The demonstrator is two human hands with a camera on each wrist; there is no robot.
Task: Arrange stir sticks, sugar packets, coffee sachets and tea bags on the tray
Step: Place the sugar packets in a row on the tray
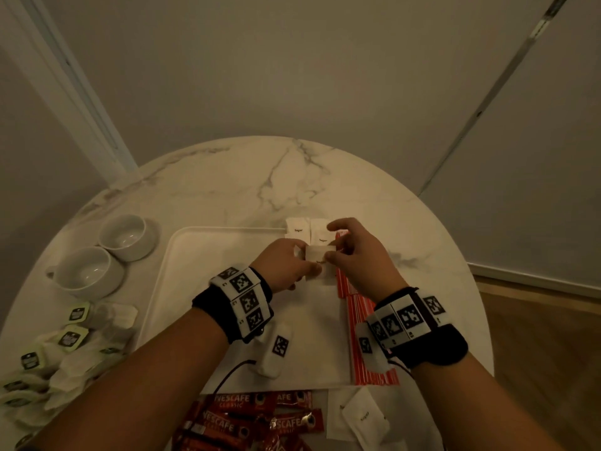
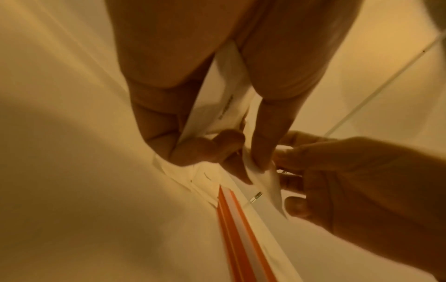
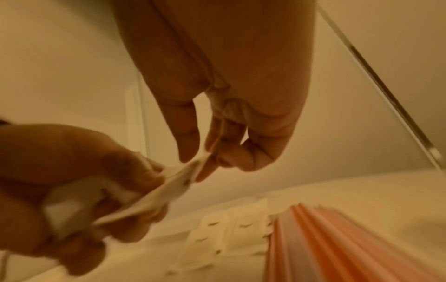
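Note:
Over the far right part of the white tray (image 1: 195, 288), both hands meet on a small stack of white sugar packets (image 1: 317, 257). My left hand (image 1: 305, 260) grips the stack (image 2: 217, 106) between thumb and fingers. The right hand (image 1: 331, 250) pinches the edge of one packet (image 3: 193, 169) with thumb and fingertips. Two sugar packets (image 1: 309, 232) lie side by side at the tray's far right corner. Red stir sticks (image 1: 367, 336) run in a row along the tray's right side. Coffee sachets (image 1: 253, 415) and tea bags (image 1: 65, 346) lie on the table, off the tray.
Two white cups (image 1: 107, 255) stand left of the tray on the round marble table (image 1: 276, 177). More loose sugar packets (image 1: 364, 418) lie near the front right edge. A small white tagged device (image 1: 274, 349) with a black cable rests on the tray's near part.

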